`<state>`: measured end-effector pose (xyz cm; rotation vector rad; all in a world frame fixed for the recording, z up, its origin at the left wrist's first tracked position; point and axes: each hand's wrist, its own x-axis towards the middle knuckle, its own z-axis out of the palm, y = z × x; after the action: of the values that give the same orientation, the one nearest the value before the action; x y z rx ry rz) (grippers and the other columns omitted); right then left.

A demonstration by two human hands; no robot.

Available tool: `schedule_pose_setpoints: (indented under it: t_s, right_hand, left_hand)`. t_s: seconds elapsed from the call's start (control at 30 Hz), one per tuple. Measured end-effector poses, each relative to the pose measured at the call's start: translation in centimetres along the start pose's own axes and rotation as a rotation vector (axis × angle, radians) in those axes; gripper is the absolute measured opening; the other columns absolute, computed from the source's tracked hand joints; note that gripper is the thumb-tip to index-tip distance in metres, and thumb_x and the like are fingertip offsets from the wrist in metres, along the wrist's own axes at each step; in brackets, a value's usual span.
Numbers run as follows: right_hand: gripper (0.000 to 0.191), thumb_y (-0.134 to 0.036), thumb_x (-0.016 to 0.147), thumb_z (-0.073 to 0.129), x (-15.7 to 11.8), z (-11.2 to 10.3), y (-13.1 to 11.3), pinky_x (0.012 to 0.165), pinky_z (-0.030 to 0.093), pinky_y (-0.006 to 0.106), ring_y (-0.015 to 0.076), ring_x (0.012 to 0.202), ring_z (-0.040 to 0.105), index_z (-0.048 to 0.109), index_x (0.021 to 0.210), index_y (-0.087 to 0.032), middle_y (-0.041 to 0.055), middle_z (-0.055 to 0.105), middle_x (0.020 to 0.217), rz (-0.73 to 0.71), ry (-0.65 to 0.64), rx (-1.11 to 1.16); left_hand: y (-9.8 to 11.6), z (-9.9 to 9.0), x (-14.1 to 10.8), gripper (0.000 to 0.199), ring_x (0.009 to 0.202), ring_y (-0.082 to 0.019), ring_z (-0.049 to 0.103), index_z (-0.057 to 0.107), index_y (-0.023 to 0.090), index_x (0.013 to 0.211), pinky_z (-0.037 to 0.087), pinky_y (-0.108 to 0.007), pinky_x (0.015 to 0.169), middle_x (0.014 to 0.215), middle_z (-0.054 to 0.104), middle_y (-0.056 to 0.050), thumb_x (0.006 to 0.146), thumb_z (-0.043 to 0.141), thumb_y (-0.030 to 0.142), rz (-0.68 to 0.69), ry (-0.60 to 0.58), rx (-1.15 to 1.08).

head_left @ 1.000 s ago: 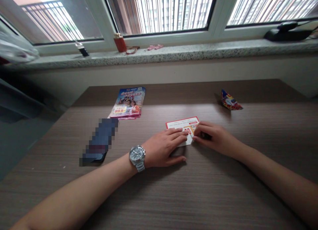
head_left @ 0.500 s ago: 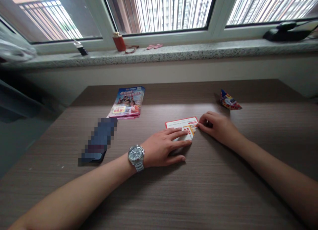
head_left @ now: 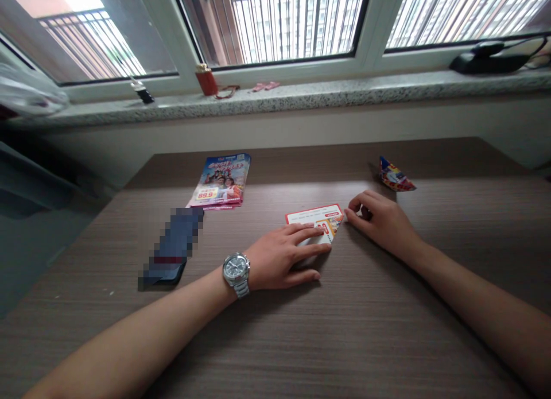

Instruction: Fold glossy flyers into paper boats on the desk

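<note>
On the wooden table a paper leaflet (head_left: 316, 215), white with a red border, lies under my left hand (head_left: 286, 252). One corner of it is folded over, giving a slanted right edge with an orange and red printed part. My left hand rests flat with its fingers spread, pressing on the paper and hiding its lower left part. A silver watch (head_left: 236, 268) is on that wrist. At the leaflet's right corner, my right hand (head_left: 381, 218) has its fingers curled and thumb and forefinger close together. Its thumb tip is right beside the corner, and no paper shows between the fingers.
A folded colourful paper shape (head_left: 395, 176) stands behind my right hand. At the back left lies a stack of printed flyers (head_left: 221, 181), with a blurred-out dark phone (head_left: 176, 247) in front. The stone windowsill (head_left: 310, 97) holds a red container (head_left: 207, 82) and a black device (head_left: 488, 59).
My right hand has drawn slightly away from the leaflet's corner, to the right. The left hand stays in place on the paper. The view has shifted a little.
</note>
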<state>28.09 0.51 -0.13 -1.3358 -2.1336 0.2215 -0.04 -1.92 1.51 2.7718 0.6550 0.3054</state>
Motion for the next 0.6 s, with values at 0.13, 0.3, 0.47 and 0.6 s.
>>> schedule_pose_setpoints:
  t_s: [0.13, 0.3, 0.47, 0.6]
  right_hand:
    - [0.013, -0.026, 0.094, 0.059, -0.5, 0.0, -0.9, 0.081, 0.053, 0.039, 0.0234, 0.092, 0.065, 0.067, 0.103, -0.024, 0.0087, 0.068, 0.101, -0.202, -0.048, 0.074]
    - [0.032, -0.022, 0.094, 0.059, -1.0, 0.6, -1.3, 0.102, 0.050, 0.048, 0.0259, 0.119, 0.063, 0.066, 0.124, -0.030, 0.0077, 0.068, 0.128, -0.405, -0.178, 0.108]
    - [0.043, -0.019, 0.095, 0.057, -1.5, 0.9, -0.9, 0.108, 0.048, 0.048, 0.0249, 0.126, 0.060, 0.058, 0.137, -0.028, 0.0082, 0.064, 0.136, -0.423, -0.244, 0.127]
    - [0.046, -0.021, 0.097, 0.055, -1.7, 0.7, -0.9, 0.112, 0.044, 0.047, 0.0239, 0.131, 0.055, 0.052, 0.143, -0.026, 0.0089, 0.061, 0.141, -0.407, -0.290, 0.102]
  left_hand:
    - [-0.1, 0.0, 0.0, 0.055, 0.140, -0.030, 0.041, 0.049, 0.028, 0.143, 0.037, -0.049, 0.116, 0.154, 0.042, -0.009, 0.094, 0.055, 0.053, -0.002, -0.004, 0.004]
    - [-0.1, -0.1, 0.0, 0.056, 0.141, -0.030, 0.040, 0.049, 0.028, 0.144, 0.036, -0.048, 0.117, 0.155, 0.041, -0.010, 0.094, 0.055, 0.053, 0.015, 0.008, 0.008]
    - [-0.1, 0.0, 0.0, 0.055, 0.141, -0.030, 0.040, 0.047, 0.028, 0.145, 0.037, -0.048, 0.117, 0.154, 0.041, -0.010, 0.095, 0.053, 0.052, 0.018, 0.010, 0.010]
    - [-0.3, 0.1, 0.1, 0.053, 0.140, -0.030, 0.042, 0.050, 0.025, 0.143, 0.038, -0.048, 0.116, 0.153, 0.043, -0.012, 0.096, 0.052, 0.050, 0.026, 0.011, 0.016]
